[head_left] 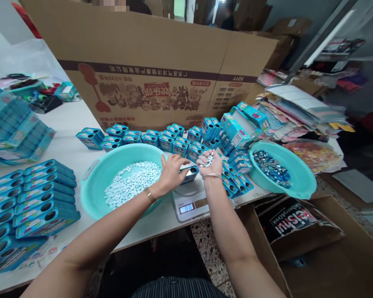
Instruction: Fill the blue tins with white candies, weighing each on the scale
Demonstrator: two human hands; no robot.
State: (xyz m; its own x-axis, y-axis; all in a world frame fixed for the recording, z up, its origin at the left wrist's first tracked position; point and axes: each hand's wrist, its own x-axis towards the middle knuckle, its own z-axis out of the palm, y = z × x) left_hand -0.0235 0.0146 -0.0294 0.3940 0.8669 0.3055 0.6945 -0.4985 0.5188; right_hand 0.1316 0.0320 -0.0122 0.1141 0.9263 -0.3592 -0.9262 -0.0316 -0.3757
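Blue tin (189,174), centre of the frame, standing on a small white scale (191,200) at the near edge of the surface (68,124). The scale's display (186,208) is lit, but its digits are too small to read with certainty. The left grip (170,171) reaches across the rim of the teal basin (91,188) and lays its fingers on the tin's left side; whether they close round it cannot be told. The right grip (210,164), just right of the tin, is cupped upward and clenched loosely on a handful of white tablets (209,158). A larger heap of loose tablets (133,182) lies in the basin, left of centre. Behind the scale, rows of like tins (161,138) run across the middle of the frame. A second teal basin (300,188), right of centre, holds round blue-and-silver pieces (272,167). Blue packs (34,194) are stacked at lower left, a large printed cardboard sheet (143,70) stands along the top, and papers (298,109) pile at upper right. Judged from this arrangement, the filling goes best if the left grip holds the tin square on the scale without pressing down, since pressure would falsify the reading. The right grip should meanwhile tilt close over the opening and let tablets fall a few at a time, with the eye on the display.
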